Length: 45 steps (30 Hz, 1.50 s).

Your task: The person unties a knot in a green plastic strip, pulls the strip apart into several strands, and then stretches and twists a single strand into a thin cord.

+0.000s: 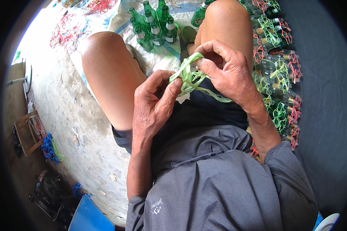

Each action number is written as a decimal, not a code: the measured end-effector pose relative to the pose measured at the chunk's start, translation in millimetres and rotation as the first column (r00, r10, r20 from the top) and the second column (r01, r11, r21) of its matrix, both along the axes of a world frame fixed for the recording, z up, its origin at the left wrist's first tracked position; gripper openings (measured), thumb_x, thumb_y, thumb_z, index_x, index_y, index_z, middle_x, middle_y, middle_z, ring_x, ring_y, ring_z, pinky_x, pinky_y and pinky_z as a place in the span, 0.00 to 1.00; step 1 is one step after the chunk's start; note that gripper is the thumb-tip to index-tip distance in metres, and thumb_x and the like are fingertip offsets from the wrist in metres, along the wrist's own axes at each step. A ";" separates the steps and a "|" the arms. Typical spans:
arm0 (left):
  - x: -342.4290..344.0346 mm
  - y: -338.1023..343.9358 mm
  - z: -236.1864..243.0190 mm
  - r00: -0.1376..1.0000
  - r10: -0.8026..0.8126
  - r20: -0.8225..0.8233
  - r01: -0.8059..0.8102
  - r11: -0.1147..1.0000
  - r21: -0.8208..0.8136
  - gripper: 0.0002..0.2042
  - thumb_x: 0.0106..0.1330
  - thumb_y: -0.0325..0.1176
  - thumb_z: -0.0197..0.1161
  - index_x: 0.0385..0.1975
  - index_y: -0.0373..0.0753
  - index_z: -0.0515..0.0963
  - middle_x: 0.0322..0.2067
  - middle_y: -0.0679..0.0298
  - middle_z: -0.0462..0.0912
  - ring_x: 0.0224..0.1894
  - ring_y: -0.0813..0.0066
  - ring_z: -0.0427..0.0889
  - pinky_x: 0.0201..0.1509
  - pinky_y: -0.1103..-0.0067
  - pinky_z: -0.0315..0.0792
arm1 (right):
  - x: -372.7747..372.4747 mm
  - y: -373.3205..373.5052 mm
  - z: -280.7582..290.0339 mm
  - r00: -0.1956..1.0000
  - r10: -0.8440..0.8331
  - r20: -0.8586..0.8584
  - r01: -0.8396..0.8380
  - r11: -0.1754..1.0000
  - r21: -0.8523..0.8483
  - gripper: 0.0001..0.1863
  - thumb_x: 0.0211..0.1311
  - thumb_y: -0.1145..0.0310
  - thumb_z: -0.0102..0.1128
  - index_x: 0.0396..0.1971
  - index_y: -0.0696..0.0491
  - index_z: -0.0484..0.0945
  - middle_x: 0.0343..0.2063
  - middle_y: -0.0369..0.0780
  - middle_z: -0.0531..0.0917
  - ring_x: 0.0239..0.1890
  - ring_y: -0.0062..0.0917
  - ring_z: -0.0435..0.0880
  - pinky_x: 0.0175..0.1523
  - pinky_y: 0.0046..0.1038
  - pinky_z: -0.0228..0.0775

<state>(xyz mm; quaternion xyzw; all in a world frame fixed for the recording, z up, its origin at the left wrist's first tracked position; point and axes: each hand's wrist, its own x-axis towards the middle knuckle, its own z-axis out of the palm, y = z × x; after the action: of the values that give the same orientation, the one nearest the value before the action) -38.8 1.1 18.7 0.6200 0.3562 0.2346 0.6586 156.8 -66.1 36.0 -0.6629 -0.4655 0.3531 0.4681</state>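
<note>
1. head view: pale, stained floor (pixel 77 107) fills the left side, and dark cloth (pixel 320 96) spreads down the right.
2. white woven sheet (pixel 158 59) with blue bands lies ahead of the person, beyond and between the knees (pixel 104 42).
3. netted bottles (pixel 277 73), wrapped in red and green strands, run in a long bank beside the person's right leg.
4. upright green bottles (pixel 157 34) stand grouped on the sheet, beyond the knees; no netting shows on them.
5. red netting (pixel 67 32) lies loose near the sheet's left edge.
6. 2 bare hands work above the lap, near each other. the left hand (pixel 154 102) has its grip closed, thumb against forefinger, on the near left of the bundle. the right hand (pixel 229 71) pinches its upper end just as tightly, thumb and forefinger together.
7. green strands (pixel 189 77), the thing being worked, hang between the 2 grips, with loose ends trailing right under the right hand. the step in hand looks like sorting or loosening this tangle. the next move probably calls for a steady left pinch while the right draws 1 part free, gently, so nothing knots.
</note>
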 end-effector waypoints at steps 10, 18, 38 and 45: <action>4.1 -0.8 -2.9 0.996 0.075 0.048 -0.076 0.997 0.009 0.10 0.72 0.32 0.63 0.38 0.29 0.80 0.25 0.69 0.80 0.29 0.86 0.76 0.35 0.86 0.71 | 4.6 3.1 -4.4 0.969 0.042 -0.245 -0.030 0.998 0.049 0.08 0.65 0.75 0.61 0.41 0.61 0.79 0.34 0.35 0.83 0.36 0.15 0.82 0.45 0.20 0.76; 5.8 -0.2 -3.8 0.997 0.075 0.036 -0.075 0.997 0.003 0.09 0.72 0.31 0.62 0.37 0.29 0.80 0.24 0.70 0.79 0.28 0.86 0.75 0.33 0.86 0.71 | 9.0 3.2 -1.4 0.892 0.076 -0.446 -0.090 0.996 -0.010 0.11 0.67 0.73 0.58 0.46 0.62 0.78 0.35 0.36 0.83 0.35 0.15 0.81 0.45 0.19 0.76; 7.1 -0.4 -7.0 0.985 0.125 0.119 -0.112 0.988 -0.109 0.08 0.73 0.30 0.61 0.41 0.30 0.80 0.26 0.69 0.80 0.30 0.85 0.76 0.38 0.86 0.71 | 5.6 2.9 -3.1 0.806 0.068 -0.588 -0.157 0.982 -0.102 0.17 0.68 0.67 0.62 0.51 0.63 0.77 0.36 0.37 0.83 0.28 0.11 0.78 0.38 0.15 0.73; 6.2 4.7 -7.7 0.966 0.175 0.190 -0.141 0.974 -0.179 0.09 0.74 0.31 0.60 0.42 0.31 0.80 0.24 0.69 0.78 0.25 0.85 0.72 0.31 0.87 0.66 | 8.1 4.6 1.2 0.837 0.031 -0.546 -0.039 0.999 -0.002 0.13 0.68 0.71 0.60 0.48 0.62 0.79 0.33 0.36 0.84 0.25 0.10 0.77 0.34 0.15 0.74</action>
<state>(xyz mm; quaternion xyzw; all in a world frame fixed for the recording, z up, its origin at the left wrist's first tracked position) -32.6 5.8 11.0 0.5057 0.3533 0.3190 0.7195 164.9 -61.5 37.2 -0.5293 -0.3226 0.5389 0.5705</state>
